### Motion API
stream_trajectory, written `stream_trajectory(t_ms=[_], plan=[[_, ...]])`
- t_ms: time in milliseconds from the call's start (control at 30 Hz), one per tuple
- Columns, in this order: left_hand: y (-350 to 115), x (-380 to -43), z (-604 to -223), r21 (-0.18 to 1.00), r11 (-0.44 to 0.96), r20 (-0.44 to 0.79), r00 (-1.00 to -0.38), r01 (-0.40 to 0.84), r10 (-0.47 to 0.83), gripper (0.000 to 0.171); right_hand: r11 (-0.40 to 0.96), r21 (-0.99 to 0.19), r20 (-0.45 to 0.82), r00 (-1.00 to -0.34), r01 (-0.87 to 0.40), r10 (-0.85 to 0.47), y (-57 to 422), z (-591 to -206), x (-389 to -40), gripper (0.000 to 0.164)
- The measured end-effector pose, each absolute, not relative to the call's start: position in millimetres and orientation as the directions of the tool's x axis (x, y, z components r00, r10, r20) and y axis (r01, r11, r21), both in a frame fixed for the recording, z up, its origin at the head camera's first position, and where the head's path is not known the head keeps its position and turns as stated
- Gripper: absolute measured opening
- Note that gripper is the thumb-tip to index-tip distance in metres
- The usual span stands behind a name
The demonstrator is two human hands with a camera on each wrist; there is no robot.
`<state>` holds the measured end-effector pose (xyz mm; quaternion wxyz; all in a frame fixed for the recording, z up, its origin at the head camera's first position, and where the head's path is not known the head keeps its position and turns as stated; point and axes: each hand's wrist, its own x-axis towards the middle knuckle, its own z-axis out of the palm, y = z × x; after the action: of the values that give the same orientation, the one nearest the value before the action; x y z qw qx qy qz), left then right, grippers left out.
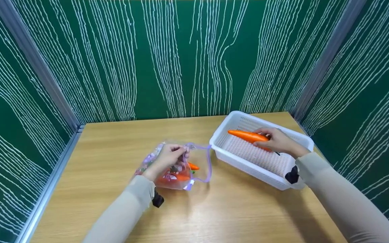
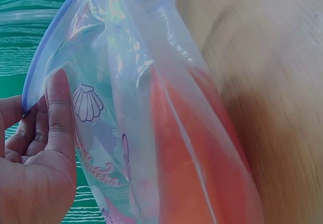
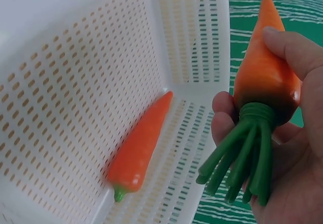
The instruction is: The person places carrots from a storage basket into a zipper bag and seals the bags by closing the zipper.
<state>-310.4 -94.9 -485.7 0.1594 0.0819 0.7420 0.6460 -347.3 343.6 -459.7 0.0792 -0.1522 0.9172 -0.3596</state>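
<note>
My left hand (image 1: 169, 159) pinches the purple-edged rim of a clear printed pouch (image 2: 93, 128) and holds its mouth apart. Orange-red toy vegetables (image 2: 181, 153) lie inside, blurred by the plastic; the pouch mouth faces the basket. Over the white basket (image 1: 245, 165), my right hand (image 1: 277, 141) grips a toy carrot (image 3: 262, 72) round its thick end. The carrot's green stalks (image 3: 242, 153) hang past the palm in the right wrist view. Below it, an orange-red toy pepper (image 3: 139, 148) with a short green stem lies in the basket against the wall.
The perforated basket stands at the right on a wooden table (image 1: 110, 152). Green panels with white wavy lines (image 1: 187, 60) enclose the table behind and at both sides, with metal posts (image 1: 42, 67) at the corners.
</note>
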Motion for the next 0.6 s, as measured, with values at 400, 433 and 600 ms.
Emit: stream_trajectory(t_ms=[400, 433, 600], plan=[[-93, -310, -486, 0.984, 0.159, -0.135, -0.934, -0.086, 0.332, 0.028, 0.692, -0.672, -0.019, -0.928, -0.264, -0.372, 322, -459, -341, 0.05], [-93, -310, -487, 0.984, 0.159, -0.133, -0.935, -0.084, 0.33, 0.028, 0.692, -0.671, -0.017, -0.928, -0.266, -0.373, 320, -459, -340, 0.049], [-93, -311, -488, 0.984, 0.157, -0.131, -0.935, -0.082, 0.329, 0.027, 0.693, -0.664, -0.006, -0.926, -0.279, -0.377, 312, -459, -339, 0.05]])
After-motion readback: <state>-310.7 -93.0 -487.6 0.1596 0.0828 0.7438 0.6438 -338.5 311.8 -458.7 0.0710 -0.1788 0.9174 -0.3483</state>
